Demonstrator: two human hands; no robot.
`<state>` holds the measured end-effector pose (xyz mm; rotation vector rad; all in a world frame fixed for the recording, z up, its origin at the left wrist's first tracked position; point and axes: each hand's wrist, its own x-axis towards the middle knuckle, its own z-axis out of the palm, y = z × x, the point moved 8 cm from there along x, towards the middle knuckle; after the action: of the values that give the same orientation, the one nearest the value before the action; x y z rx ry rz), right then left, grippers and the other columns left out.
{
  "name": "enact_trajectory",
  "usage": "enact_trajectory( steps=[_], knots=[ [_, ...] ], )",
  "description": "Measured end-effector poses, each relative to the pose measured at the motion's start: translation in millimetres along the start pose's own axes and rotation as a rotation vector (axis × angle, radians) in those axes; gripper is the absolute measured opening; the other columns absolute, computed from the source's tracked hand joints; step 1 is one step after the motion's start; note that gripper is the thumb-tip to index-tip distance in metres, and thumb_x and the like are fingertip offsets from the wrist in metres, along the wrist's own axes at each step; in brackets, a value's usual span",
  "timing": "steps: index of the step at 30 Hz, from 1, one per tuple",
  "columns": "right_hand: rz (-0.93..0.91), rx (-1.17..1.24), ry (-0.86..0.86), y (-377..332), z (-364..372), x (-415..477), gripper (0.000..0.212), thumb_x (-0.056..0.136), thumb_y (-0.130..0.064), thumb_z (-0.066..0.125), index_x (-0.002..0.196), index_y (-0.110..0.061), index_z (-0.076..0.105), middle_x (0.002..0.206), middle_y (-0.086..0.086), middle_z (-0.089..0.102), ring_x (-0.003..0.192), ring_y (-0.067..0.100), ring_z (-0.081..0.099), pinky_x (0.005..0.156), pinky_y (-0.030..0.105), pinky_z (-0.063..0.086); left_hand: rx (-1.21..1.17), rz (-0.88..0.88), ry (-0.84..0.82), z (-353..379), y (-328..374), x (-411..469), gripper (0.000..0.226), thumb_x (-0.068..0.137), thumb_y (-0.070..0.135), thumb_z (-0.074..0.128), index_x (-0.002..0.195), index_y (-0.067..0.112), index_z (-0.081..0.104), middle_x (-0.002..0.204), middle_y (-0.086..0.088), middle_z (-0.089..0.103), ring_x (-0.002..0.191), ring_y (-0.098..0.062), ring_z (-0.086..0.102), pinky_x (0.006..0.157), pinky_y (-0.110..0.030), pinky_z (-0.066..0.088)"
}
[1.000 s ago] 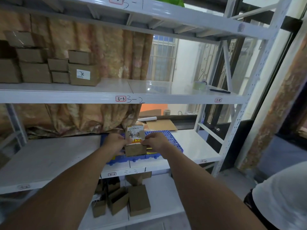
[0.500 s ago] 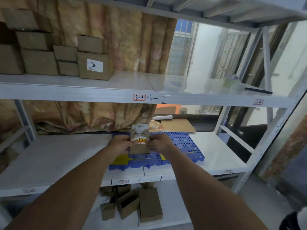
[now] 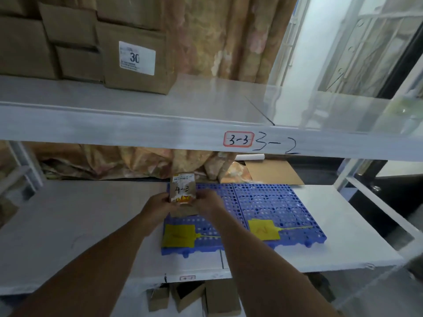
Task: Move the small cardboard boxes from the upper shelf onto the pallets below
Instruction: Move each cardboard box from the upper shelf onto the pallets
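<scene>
Head view looks down along two bare forearms reaching into the white shelving. Left hand (image 3: 160, 205) and right hand (image 3: 209, 202) clasp a small cardboard box (image 3: 183, 197) between them, one on each side, fingers closed against its walls; both grips are tight on it. The box carries a white label with "4-3" handwritten on it and some orange print below. It sits low over the rear left part of the left blue pallet (image 3: 201, 227), though whether its base touches the grid cannot be told. A second blue pallet (image 3: 281, 216) lies just beside the first on the middle shelf (image 3: 75, 227), and each pallet bears a yellow tag (image 3: 179, 235) near its front edge. Above, the upper shelf (image 3: 137, 124), marked "3-3" and "3-2" on its front lip, holds stacked cardboard boxes (image 3: 68, 42) at the left, one with a "30" sticker. More brown boxes stand on the lowest shelf, beneath the arms.
</scene>
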<state>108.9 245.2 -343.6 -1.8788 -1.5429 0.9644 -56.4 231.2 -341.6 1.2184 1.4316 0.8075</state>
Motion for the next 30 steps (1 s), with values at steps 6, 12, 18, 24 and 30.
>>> enact_trajectory(
  steps=[6, 12, 18, 24, 30],
  knots=[
    [-0.008, 0.004, -0.052, 15, 34, 43, 0.011, 0.095, -0.022, 0.061, 0.096, -0.016, 0.07, 0.076, -0.003, 0.061, 0.065, 0.011, 0.055, 0.039, 0.014, 0.034, -0.009, -0.051, 0.063, 0, -27, 42, 0.018, 0.096, 0.003, 0.06, 0.113, 0.005, 0.061, 0.099, -0.021, 0.062, 0.07, -0.024, 0.055, 0.054, -0.025, 0.041],
    [0.032, 0.094, -0.078, 28, 50, 78, 0.024, 0.096, -0.02, 0.062, 0.115, -0.01, 0.072, 0.091, 0.001, 0.067, 0.071, 0.009, 0.059, 0.046, 0.014, 0.042, 0.011, -0.076, 0.066, -9, -75, 113, 0.022, 0.09, 0.022, 0.063, 0.111, 0.021, 0.068, 0.118, -0.011, 0.068, 0.101, -0.033, 0.067, 0.089, -0.053, 0.055],
    [0.015, 0.082, -0.09, 33, 60, 96, 0.027, 0.098, -0.016, 0.058, 0.123, -0.013, 0.069, 0.115, 0.008, 0.07, 0.084, 0.018, 0.061, 0.052, 0.02, 0.042, 0.001, -0.089, 0.076, -3, -79, 124, 0.04, 0.085, 0.032, 0.07, 0.122, 0.019, 0.064, 0.117, -0.005, 0.067, 0.1, -0.028, 0.067, 0.086, -0.049, 0.057],
    [0.023, -0.004, -0.083, 38, 60, 105, 0.033, 0.1, -0.011, 0.053, 0.132, -0.014, 0.06, 0.122, 0.008, 0.065, 0.084, 0.019, 0.057, 0.049, 0.023, 0.04, 0.014, -0.088, 0.094, -1, -91, 145, 0.06, 0.072, 0.04, 0.072, 0.128, 0.022, 0.06, 0.119, -0.003, 0.067, 0.1, -0.026, 0.067, 0.085, -0.048, 0.058],
    [0.056, 0.012, -0.049, 44, 61, 105, 0.033, 0.098, -0.015, 0.054, 0.13, -0.018, 0.06, 0.12, 0.007, 0.066, 0.088, 0.022, 0.062, 0.05, 0.027, 0.042, 0.002, -0.067, 0.098, 8, -63, 118, 0.019, 0.09, 0.019, 0.072, 0.107, 0.019, 0.064, 0.102, -0.003, 0.067, 0.1, -0.031, 0.064, 0.093, -0.052, 0.053]
  ],
)
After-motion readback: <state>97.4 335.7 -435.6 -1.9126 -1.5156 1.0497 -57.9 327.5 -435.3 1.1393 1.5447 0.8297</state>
